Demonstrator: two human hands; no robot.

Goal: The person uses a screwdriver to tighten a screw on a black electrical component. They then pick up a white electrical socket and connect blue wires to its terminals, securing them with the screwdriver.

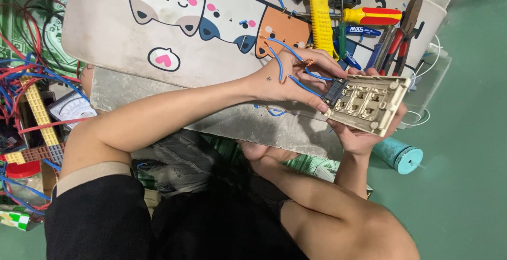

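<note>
The left hand pinched a blue wire at the switch plate, which the right hand cradled; the bared copper end could have slipped its terminal.

Head camera looks steeply down, close over the hands.

At my far left, beside my upper arm, a small meter lies with its pale dial face turned up, an arc of fine markings across it, red and blue wires strewn around it. A blue tool handle among the tools above my hands carries a small white printed label.
</note>
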